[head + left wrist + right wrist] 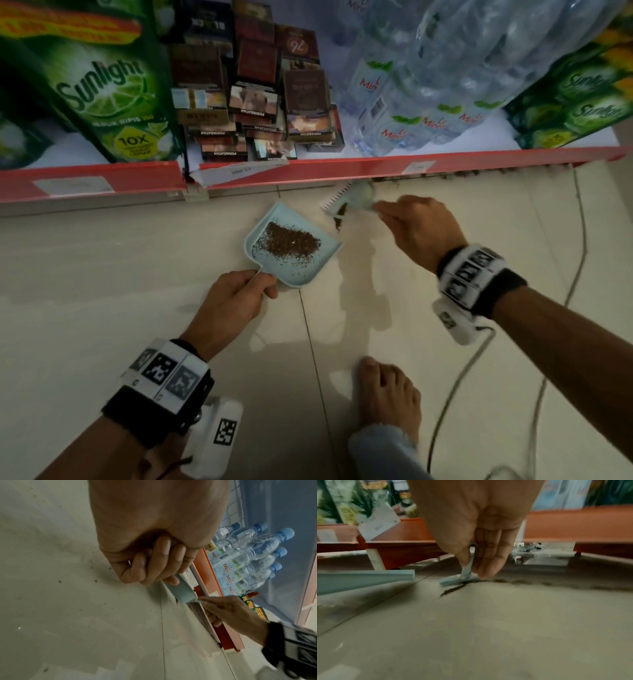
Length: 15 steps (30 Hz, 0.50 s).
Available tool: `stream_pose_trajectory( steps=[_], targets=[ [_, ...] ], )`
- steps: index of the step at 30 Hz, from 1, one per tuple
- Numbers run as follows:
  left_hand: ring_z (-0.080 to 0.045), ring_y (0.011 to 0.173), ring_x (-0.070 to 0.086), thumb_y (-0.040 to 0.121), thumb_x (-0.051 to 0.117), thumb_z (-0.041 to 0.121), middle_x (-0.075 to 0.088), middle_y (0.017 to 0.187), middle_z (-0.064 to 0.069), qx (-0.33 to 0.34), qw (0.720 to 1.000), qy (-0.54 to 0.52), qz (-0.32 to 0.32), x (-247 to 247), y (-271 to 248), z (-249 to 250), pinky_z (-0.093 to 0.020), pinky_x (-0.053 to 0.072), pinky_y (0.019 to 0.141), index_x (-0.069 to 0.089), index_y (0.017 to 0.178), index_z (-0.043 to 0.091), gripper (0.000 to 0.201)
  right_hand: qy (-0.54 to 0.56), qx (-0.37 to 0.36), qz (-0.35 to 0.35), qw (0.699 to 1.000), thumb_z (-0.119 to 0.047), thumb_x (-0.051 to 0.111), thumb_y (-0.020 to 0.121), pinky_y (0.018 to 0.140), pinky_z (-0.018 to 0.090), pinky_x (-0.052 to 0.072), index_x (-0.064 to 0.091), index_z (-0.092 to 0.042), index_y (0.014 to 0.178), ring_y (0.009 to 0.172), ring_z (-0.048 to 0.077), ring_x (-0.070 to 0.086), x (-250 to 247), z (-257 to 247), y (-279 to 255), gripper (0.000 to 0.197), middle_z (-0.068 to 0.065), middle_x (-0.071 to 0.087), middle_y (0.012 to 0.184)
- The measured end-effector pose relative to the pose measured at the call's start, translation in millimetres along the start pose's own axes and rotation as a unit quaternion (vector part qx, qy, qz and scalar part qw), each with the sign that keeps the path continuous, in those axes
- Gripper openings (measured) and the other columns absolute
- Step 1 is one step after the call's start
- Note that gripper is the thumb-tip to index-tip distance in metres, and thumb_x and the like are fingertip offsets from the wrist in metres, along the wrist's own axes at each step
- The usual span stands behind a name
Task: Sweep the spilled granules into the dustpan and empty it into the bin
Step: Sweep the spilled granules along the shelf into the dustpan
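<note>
A pale blue dustpan (323, 263) lies on the tiled floor with a heap of brown granules (291, 244) inside it. My left hand (236, 298) grips its short handle; in the left wrist view the fingers (154, 563) curl round the handle. My right hand (421, 229) pinches a small pale blue brush (349, 200) just right of the pan's mouth. The brush head (457, 580) touches the floor, with a dark streak of granules (453, 590) under and beside it. More granules (522, 582) trail right along the shelf base.
A red-edged shelf (342, 169) runs just beyond the dustpan, holding green detergent packs (102, 89), cigarette packs (260, 102) and water bottles (428, 85). My bare foot (390, 394) stands on the tiles near me. A cable (479, 359) runs along the floor at right.
</note>
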<state>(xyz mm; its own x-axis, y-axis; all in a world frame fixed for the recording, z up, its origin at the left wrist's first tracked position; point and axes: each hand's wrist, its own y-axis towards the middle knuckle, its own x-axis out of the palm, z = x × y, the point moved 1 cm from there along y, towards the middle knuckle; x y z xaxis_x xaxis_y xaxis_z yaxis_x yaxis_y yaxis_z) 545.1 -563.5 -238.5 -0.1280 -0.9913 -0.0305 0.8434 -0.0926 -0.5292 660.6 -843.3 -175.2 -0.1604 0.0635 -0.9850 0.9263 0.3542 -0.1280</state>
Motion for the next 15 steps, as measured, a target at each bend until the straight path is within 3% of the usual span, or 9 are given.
stream_pose_trajectory(
  steps=[3,6,12,15],
  targets=[
    [-0.007,0.039,0.03,0.097,0.053,0.023,0.033,0.043,0.008,-0.002,1.0,-0.002,0.013,5.7,-1.2,0.1,-0.013,0.026,0.039,0.063,0.068,0.006,0.034,0.02,-0.02,0.032,0.999,-0.025,0.056,0.097,0.061,0.046,0.053,0.071,-0.026,0.115,0.07,0.039,0.063,-17.5,32.2,-22.4,0.023,0.008,0.063,0.076],
    [-0.006,0.038,0.03,0.097,0.052,0.024,0.033,0.044,0.008,-0.006,0.999,-0.004,0.035,12.4,-0.4,-4.3,-0.011,0.027,0.038,0.063,0.069,0.005,0.035,0.086,-0.077,0.078,0.99,-0.022,0.061,0.097,0.061,0.041,0.054,0.072,-0.023,0.115,0.065,0.029,0.063,-22.4,31.7,-18.2,0.021,0.003,0.065,0.077],
    [-0.005,0.035,0.028,0.097,0.052,0.02,0.033,0.041,0.009,-0.032,0.991,-0.032,0.127,21.0,-18.1,-6.0,-0.011,0.025,0.036,0.061,0.066,0.006,0.035,0.191,-0.208,0.126,0.951,-0.016,0.063,0.096,0.088,0.036,0.055,0.073,-0.016,0.116,0.096,0.021,0.07,5.8,-35.7,39.7,0.023,0.002,0.073,0.115],
    [-0.005,0.035,0.028,0.099,0.049,0.017,0.033,0.04,0.009,-0.051,0.982,-0.048,0.175,14.7,-31.4,-7.0,-0.014,0.025,0.036,0.06,0.067,0.005,0.035,0.208,-0.21,0.107,0.949,-0.022,0.058,0.098,0.089,0.039,0.055,0.07,-0.019,0.123,0.103,0.024,0.069,24.8,-71.9,52.4,0.028,0.001,0.071,0.122]
  ],
)
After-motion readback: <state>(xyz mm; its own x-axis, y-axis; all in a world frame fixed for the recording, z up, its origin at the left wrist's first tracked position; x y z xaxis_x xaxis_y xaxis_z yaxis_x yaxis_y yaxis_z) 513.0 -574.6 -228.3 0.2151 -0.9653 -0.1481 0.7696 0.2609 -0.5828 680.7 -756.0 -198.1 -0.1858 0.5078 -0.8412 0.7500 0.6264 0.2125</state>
